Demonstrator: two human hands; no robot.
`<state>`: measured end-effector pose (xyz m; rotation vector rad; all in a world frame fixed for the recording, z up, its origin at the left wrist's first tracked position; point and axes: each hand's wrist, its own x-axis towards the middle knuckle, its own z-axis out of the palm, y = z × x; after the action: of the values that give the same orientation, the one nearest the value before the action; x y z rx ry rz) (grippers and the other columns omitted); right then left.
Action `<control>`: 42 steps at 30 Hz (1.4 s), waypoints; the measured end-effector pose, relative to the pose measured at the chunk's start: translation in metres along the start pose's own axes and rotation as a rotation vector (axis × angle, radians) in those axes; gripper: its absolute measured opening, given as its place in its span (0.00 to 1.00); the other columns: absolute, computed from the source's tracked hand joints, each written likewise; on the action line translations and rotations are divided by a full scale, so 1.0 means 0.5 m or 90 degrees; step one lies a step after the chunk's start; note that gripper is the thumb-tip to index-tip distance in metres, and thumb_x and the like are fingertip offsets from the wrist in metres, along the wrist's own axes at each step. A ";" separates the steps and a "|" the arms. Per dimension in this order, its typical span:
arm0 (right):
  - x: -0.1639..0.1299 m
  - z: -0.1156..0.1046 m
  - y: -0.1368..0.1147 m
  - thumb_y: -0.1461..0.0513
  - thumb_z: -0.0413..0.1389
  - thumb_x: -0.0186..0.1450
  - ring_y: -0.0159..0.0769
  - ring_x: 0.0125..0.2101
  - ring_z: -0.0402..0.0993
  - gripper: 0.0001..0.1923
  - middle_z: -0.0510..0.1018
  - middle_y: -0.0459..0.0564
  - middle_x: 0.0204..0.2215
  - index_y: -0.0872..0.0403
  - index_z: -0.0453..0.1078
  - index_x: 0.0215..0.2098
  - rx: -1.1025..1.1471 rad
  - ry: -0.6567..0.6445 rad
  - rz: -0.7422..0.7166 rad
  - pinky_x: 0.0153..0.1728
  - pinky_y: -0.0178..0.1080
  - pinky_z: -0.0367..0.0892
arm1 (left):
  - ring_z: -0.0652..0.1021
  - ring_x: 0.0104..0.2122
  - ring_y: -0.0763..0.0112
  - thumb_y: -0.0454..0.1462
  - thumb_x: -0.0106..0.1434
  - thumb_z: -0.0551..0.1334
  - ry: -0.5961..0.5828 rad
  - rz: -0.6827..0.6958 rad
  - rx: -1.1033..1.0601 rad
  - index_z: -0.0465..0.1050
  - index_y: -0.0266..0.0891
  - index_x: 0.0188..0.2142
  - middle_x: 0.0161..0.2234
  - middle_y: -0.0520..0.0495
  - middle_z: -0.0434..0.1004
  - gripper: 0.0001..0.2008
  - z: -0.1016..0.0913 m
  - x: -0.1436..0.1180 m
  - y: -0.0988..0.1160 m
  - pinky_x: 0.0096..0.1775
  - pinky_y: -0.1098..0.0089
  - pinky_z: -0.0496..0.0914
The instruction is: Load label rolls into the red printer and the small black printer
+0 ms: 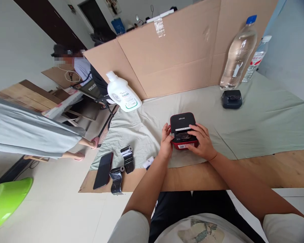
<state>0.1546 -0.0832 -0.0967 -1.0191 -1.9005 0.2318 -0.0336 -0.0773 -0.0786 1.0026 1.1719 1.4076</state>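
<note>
A small black label printer [183,122] with a red base sits on the cloth in front of me. My left hand [166,140] grips its left side, the thumb near the front corner. On the opposite side, my right hand [202,141] holds it, with fingers over the top by the dark slot and the thumb at the front edge. To the left lie two partly unrolled black film rolls, an upper roll [128,159] and a lower roll [117,179]. Beside my left forearm is a small white-and-dark item [148,162], partly hidden by the arm.
A phone [103,170] lies at the table's left edge. A white jug [123,92] leans toward the cardboard panel [177,57]. Right of it stand a large bottle [239,54], a smaller bottle [257,60] and a black device [232,99]. People are to the left.
</note>
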 end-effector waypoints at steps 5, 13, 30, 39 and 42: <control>-0.003 0.004 0.002 0.46 0.59 0.61 0.56 0.60 0.62 0.16 0.74 0.55 0.54 0.47 0.74 0.40 -0.045 0.013 0.035 0.61 0.60 0.57 | 0.72 0.57 0.63 0.32 0.43 0.55 0.020 -0.035 -0.078 0.53 0.48 0.64 0.59 0.45 0.68 0.44 0.017 0.004 0.011 0.51 0.65 0.71; -0.003 0.007 -0.003 0.47 0.59 0.62 0.56 0.61 0.60 0.17 0.68 0.57 0.59 0.49 0.74 0.40 -0.048 0.064 0.000 0.62 0.59 0.57 | 0.76 0.47 0.66 0.30 0.41 0.55 0.063 -0.084 -0.084 0.51 0.48 0.63 0.52 0.45 0.71 0.46 0.024 0.005 0.028 0.42 0.69 0.72; -0.009 0.047 0.102 0.42 0.39 0.71 0.48 0.46 0.72 0.29 0.77 0.59 0.44 0.52 0.70 0.48 0.092 0.142 0.200 0.52 0.53 0.68 | 0.77 0.51 0.54 0.30 0.54 0.62 -0.334 0.108 0.837 0.80 0.44 0.42 0.46 0.46 0.82 0.17 0.090 0.130 0.118 0.57 0.60 0.66; -0.010 0.051 0.115 0.41 0.37 0.71 0.46 0.46 0.73 0.31 0.78 0.58 0.43 0.52 0.71 0.46 0.095 0.133 0.209 0.50 0.53 0.69 | 0.79 0.47 0.48 0.28 0.47 0.65 -0.389 0.058 0.976 0.81 0.38 0.39 0.43 0.37 0.82 0.18 0.132 0.160 0.104 0.52 0.58 0.69; -0.009 0.051 0.120 0.41 0.38 0.71 0.47 0.46 0.73 0.30 0.79 0.58 0.42 0.52 0.71 0.46 0.104 0.130 0.219 0.51 0.54 0.68 | 0.78 0.49 0.53 0.29 0.46 0.65 -0.382 0.083 0.912 0.80 0.40 0.44 0.47 0.42 0.81 0.22 0.117 0.156 0.107 0.52 0.62 0.70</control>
<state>0.1683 -0.0418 -0.1457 -1.2060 -1.4913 0.4560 0.0019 0.0074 -0.0154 2.2710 1.5797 0.0515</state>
